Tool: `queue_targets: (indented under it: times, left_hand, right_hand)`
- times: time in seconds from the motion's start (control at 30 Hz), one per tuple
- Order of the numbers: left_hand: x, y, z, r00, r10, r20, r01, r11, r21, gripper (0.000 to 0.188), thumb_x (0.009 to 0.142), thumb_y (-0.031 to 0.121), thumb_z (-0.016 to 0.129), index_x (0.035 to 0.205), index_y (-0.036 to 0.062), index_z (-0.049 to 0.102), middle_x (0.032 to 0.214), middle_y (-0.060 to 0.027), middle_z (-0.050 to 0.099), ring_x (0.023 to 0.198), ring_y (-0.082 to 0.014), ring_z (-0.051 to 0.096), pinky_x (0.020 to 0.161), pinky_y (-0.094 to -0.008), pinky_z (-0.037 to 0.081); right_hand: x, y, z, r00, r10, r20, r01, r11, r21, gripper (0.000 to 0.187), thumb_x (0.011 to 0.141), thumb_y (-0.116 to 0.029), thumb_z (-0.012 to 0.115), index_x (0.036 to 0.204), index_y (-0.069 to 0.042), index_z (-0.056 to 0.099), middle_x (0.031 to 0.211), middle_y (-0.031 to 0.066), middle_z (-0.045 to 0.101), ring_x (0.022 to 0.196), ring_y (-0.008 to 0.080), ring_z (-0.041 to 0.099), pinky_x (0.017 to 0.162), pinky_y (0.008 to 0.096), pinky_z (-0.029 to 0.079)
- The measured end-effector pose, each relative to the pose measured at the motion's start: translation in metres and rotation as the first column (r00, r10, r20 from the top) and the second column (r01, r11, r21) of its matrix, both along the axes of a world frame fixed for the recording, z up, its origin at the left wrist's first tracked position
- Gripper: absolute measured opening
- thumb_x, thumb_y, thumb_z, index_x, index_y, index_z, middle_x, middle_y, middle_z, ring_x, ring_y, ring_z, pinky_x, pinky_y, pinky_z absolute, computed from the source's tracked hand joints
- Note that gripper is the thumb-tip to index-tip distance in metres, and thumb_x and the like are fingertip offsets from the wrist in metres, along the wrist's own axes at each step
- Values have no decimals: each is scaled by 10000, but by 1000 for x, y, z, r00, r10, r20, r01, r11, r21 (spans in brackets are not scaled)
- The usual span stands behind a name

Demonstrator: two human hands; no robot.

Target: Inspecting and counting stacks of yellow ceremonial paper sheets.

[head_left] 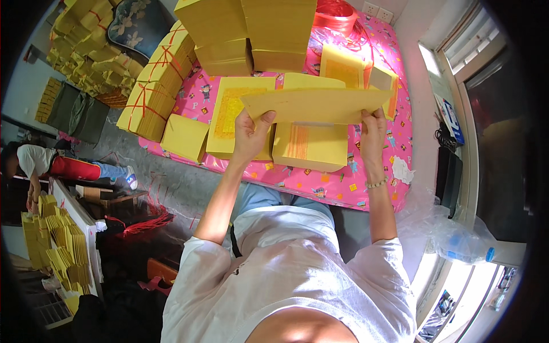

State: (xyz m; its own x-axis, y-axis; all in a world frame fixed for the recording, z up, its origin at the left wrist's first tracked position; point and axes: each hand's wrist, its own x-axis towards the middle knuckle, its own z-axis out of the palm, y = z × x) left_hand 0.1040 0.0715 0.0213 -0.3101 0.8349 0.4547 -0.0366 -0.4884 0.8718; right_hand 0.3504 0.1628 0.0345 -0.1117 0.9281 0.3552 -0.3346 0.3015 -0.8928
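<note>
My left hand (253,135) and my right hand (373,130) hold a wide yellow paper sheet (314,105) between them, one at each end. Thumbs and fingers pinch its near edge. The sheet is tilted up above the pink patterned table cover; whether it is one layer or several I cannot tell. Below it lies a yellow paper stack (317,150) with orange streaks on its top. Left of that, near my left hand, is a stack with an orange-printed panel (229,114). A smaller plain yellow stack (184,137) lies farther left. The sheet hides part of the stacks behind it.
Tall yellow paper blocks (251,34) stand at the back. Bundles tied with red string (151,103) line the left edge. A red plastic string coil (337,20) lies at the far right. Another person (40,163) handles yellow paper at the left. A clear plastic bottle (466,246) is at right.
</note>
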Motion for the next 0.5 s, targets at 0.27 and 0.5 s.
queue_targets:
  times: [0.27, 0.5]
  left_hand:
    - [3, 0, 7, 990, 85, -112, -70, 989, 133, 90, 882, 33, 628, 967, 6, 636, 930, -43, 624, 887, -137, 570, 816, -269, 438]
    - [8, -9, 7, 990, 132, -53, -130, 991, 41, 140, 892, 63, 632, 1022, 10, 632, 984, -41, 641, 916, -122, 575, 829, -272, 448]
  right_hand:
    - [10, -1, -11, 997, 39, -62, -39, 999, 11, 232, 886, -31, 460, 1084, 15, 573, 965, 12, 598, 902, 61, 521, 842, 227, 410]
    - [-3, -8, 12, 999, -47, 11, 47, 999, 18, 250, 880, -39, 461, 1104, 6, 564, 953, 11, 598, 850, 58, 519, 769, 214, 414]
